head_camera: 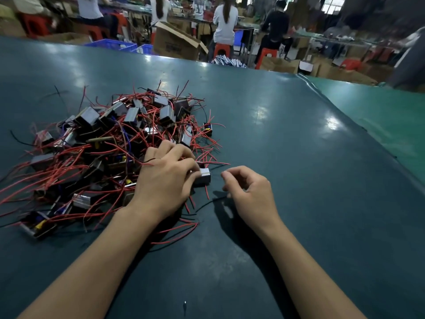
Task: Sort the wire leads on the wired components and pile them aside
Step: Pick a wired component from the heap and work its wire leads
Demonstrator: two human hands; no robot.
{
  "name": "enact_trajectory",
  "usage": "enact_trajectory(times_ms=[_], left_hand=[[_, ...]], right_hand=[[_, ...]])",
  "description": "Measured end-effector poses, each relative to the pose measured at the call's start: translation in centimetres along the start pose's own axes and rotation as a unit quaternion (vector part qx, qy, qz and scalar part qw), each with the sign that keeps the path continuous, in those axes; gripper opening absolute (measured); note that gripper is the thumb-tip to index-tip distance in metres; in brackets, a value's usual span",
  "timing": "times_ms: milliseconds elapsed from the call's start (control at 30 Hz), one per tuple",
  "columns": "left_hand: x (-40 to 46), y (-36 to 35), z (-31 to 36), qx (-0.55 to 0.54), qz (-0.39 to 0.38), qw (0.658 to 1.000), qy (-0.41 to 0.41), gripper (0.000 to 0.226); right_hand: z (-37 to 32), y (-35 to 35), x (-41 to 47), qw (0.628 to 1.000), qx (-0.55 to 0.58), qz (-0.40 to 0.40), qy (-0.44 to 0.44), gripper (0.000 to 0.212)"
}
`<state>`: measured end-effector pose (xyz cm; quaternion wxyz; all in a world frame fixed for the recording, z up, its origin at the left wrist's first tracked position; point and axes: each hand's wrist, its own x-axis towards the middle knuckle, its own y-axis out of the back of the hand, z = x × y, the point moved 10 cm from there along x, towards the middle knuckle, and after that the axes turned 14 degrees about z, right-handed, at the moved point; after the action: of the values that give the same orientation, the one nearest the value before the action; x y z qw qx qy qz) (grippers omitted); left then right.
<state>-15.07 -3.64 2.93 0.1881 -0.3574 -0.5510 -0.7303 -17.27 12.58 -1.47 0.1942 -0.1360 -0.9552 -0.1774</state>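
Observation:
A tangled pile of wired components, small grey and black blocks with red and black leads, lies on the left half of the dark green table. At the pile's right edge my left hand grips one small grey component between thumb and fingers. My right hand hovers just right of that component with its fingers curled; a thin black lead runs on the table near its fingertips, and whether they pinch it is unclear. Loose red leads lie beneath my left wrist.
The table's far edge runs across the back, with a lighter green mat at the right. Beyond it, several seated people work at benches among cardboard boxes, blue crates and red stools.

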Motion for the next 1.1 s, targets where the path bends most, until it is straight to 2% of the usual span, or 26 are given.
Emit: enact_trajectory(times_ms=[67, 133, 200, 267, 367, 467, 533, 667, 767, 833, 933, 1000, 1100], left_hand=[[-0.4, -1.3, 0.0, 0.006, -0.058, 0.998, 0.017, 0.023], [-0.7, -1.9, -0.5, 0.027, -0.074, 0.996, 0.029, 0.032], [-0.4, -1.2, 0.1, 0.029, -0.046, 0.998, 0.006, 0.027], [0.0, 0.0, 1.2, -0.015, -0.006, 1.0, -0.023, 0.021], [0.1, 1.5, 3.2, -0.096, 0.053, 0.991, -0.081, 0.021], [-0.1, 0.7, 3.7, -0.133, 0.022, 0.987, -0.087, 0.033], [-0.2, -0.4, 2.1, -0.111, -0.016, 0.993, -0.039, 0.053], [-0.9, -2.3, 0.5, -0.1, -0.08, 0.992, -0.01, 0.067], [-1.1, -3.3, 0.5, -0.069, -0.092, 0.993, -0.021, 0.05], [-0.7, -2.9, -0.1, -0.063, -0.069, 0.996, -0.003, 0.038], [-0.2, -1.8, 0.2, -0.051, -0.02, 0.998, -0.007, 0.033], [0.2, 0.9, 0.8, -0.056, 0.085, 0.995, -0.016, 0.032], [-0.1, 5.5, 1.6, -0.044, 0.261, 0.964, -0.03, 0.03]], right_hand=[[-0.2, -0.7, -0.3, 0.999, -0.011, -0.031, 0.017, 0.013], [-0.3, -1.2, -0.5, 0.997, -0.049, -0.048, 0.038, 0.007], [0.0, -1.6, -0.6, 0.993, -0.087, -0.067, 0.045, 0.027], [0.0, -1.9, -0.7, 0.992, -0.083, -0.083, 0.037, 0.04], [0.5, -1.8, -0.6, 0.995, 0.012, -0.093, -0.045, 0.034], [1.5, -1.1, -0.2, 0.973, 0.153, -0.072, -0.16, 0.02], [2.1, -0.3, 0.2, 0.952, 0.212, -0.056, -0.212, 0.024], [1.8, -0.4, 0.0, 0.882, 0.356, -0.099, -0.294, 0.048], [1.2, -0.4, 0.0, 0.87, 0.375, -0.128, -0.294, 0.059], [1.4, -0.1, 0.1, 0.871, 0.373, -0.121, -0.297, 0.06], [2.1, 0.3, 0.3, 0.885, 0.335, -0.103, -0.305, 0.051], [2.4, 0.9, 0.6, 0.908, 0.293, -0.078, -0.288, 0.039], [2.5, 1.4, 1.0, 0.932, 0.251, -0.059, -0.255, 0.023]])
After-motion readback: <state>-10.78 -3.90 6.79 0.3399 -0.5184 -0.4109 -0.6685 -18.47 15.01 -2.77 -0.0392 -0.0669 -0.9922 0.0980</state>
